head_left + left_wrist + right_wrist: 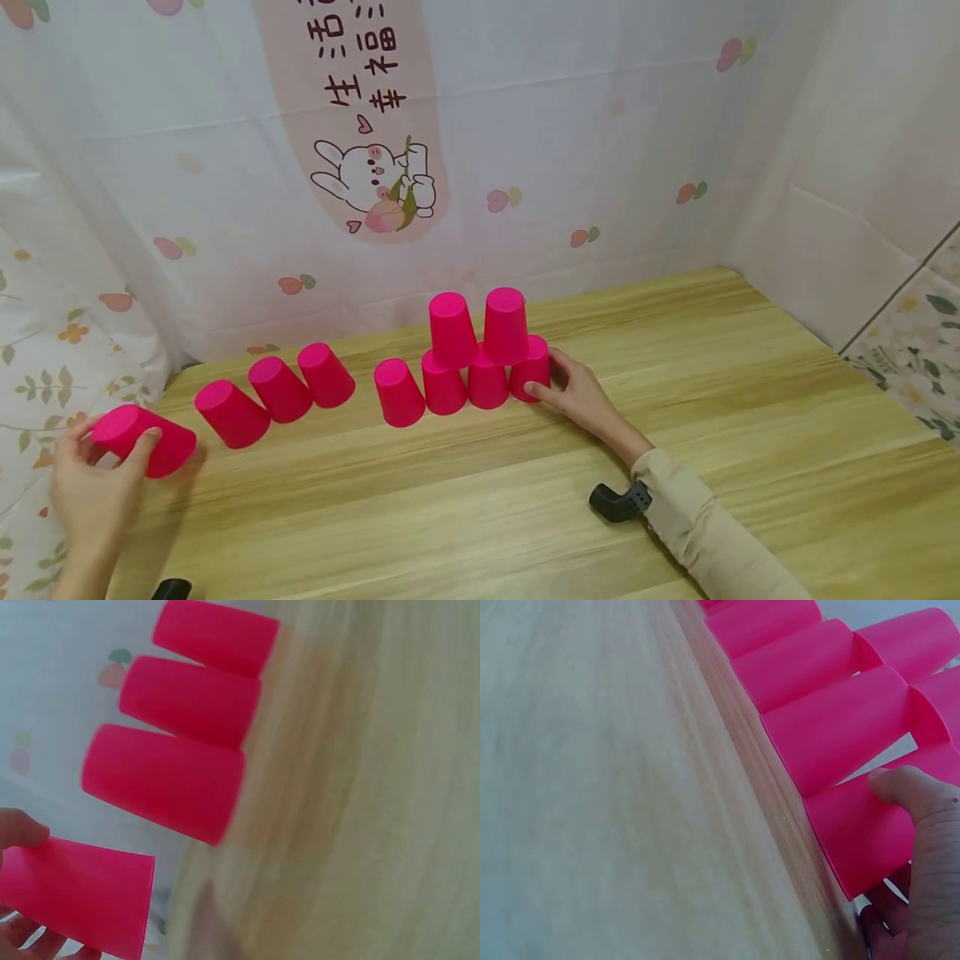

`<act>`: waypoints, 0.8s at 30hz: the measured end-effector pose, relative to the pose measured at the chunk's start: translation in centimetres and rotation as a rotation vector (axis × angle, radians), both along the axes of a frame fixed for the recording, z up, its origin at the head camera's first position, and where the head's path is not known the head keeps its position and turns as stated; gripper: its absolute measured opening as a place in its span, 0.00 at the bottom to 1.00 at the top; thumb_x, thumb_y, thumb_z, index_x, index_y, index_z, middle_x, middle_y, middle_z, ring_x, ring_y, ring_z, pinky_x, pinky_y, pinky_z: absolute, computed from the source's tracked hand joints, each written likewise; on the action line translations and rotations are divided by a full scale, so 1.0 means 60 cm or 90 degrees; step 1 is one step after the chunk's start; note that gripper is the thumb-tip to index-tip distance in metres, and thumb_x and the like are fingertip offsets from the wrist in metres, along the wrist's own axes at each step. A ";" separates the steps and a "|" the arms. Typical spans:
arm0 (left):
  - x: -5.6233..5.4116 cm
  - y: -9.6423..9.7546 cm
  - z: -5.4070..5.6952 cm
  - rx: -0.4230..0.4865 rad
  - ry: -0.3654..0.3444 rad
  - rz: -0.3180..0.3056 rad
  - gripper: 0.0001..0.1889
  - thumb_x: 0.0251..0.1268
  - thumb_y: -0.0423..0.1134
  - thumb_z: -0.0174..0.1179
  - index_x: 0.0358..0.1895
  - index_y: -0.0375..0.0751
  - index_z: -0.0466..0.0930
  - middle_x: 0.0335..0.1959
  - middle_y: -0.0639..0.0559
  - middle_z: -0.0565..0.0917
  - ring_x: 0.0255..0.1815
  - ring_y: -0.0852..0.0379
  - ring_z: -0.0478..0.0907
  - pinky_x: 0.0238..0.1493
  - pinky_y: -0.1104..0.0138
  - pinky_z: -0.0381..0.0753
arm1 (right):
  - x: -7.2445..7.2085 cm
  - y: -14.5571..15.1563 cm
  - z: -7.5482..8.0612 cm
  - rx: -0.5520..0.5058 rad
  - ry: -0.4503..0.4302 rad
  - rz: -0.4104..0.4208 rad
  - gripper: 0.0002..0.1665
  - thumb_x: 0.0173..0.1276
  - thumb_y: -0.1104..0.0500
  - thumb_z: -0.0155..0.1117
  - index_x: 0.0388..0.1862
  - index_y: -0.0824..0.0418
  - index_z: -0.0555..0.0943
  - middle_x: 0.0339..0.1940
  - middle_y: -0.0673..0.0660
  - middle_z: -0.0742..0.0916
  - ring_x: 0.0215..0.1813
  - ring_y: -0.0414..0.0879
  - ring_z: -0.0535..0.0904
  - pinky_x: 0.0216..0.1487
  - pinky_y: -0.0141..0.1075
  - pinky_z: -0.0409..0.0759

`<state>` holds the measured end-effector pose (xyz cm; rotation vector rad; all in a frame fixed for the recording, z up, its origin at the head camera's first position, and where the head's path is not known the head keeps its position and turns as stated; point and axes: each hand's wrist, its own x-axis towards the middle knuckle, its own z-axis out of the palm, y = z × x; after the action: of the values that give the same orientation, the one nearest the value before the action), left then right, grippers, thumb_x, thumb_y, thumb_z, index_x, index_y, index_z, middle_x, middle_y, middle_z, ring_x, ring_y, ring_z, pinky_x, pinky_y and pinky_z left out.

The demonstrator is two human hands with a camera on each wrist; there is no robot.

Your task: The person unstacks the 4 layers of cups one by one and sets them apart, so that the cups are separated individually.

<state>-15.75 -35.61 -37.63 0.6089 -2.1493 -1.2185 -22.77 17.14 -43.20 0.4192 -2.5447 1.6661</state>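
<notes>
My left hand grips a bright pink cup at the table's left end, thumb on its near side. That cup is upside down and tilted, apparently raised off the wood. To its right, three upside-down pink cups stand in a slanting row. At the middle, several more form a bottom row, with two upper cups side by side across its right part. My right hand holds the rightmost bottom cup, thumb in front and fingers behind it, partly hidden.
The wooden table reaches back to a white printed curtain behind the cups. A black wrist device sits at the right sleeve, and part of another shows at the bottom left.
</notes>
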 end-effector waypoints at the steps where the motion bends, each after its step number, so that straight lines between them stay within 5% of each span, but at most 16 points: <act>1: 0.000 0.003 -0.001 0.005 0.002 0.002 0.28 0.53 0.36 0.66 0.57 0.57 0.65 0.42 0.67 0.72 0.36 0.77 0.69 0.34 0.89 0.67 | 0.000 0.000 0.000 -0.002 0.001 0.001 0.35 0.58 0.54 0.69 0.63 0.60 0.69 0.55 0.58 0.79 0.58 0.54 0.73 0.58 0.47 0.71; 7: -0.003 0.016 -0.008 0.022 -0.028 0.010 0.26 0.54 0.38 0.65 0.53 0.62 0.64 0.38 0.72 0.69 0.38 0.77 0.66 0.41 0.84 0.64 | -0.002 0.000 -0.001 -0.003 -0.005 -0.003 0.35 0.57 0.55 0.69 0.63 0.59 0.69 0.56 0.58 0.78 0.58 0.53 0.73 0.58 0.47 0.71; 11: -0.007 0.023 -0.013 0.006 -0.061 0.012 0.29 0.56 0.41 0.64 0.61 0.52 0.63 0.44 0.65 0.71 0.43 0.76 0.66 0.47 0.79 0.64 | 0.002 -0.002 0.005 0.002 -0.010 -0.006 0.34 0.58 0.58 0.69 0.63 0.61 0.69 0.56 0.60 0.78 0.58 0.55 0.72 0.58 0.48 0.70; 18: -0.017 0.036 -0.018 -0.007 -0.059 0.002 0.31 0.56 0.41 0.63 0.63 0.45 0.62 0.46 0.59 0.71 0.44 0.74 0.66 0.50 0.77 0.66 | 0.032 -0.016 0.056 0.017 -0.005 -0.001 0.33 0.60 0.62 0.66 0.63 0.68 0.67 0.57 0.65 0.77 0.59 0.59 0.71 0.59 0.51 0.69; 24: -0.022 0.047 -0.021 -0.031 -0.058 -0.016 0.29 0.57 0.40 0.63 0.61 0.46 0.62 0.44 0.62 0.71 0.43 0.75 0.66 0.48 0.77 0.67 | 0.037 -0.017 0.063 0.022 -0.010 -0.006 0.33 0.59 0.62 0.66 0.63 0.68 0.67 0.57 0.66 0.77 0.59 0.60 0.71 0.59 0.51 0.69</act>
<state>-17.09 -32.80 -38.88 0.6295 -2.2614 -1.1694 -20.57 16.12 -39.44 0.3968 -2.5861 1.6303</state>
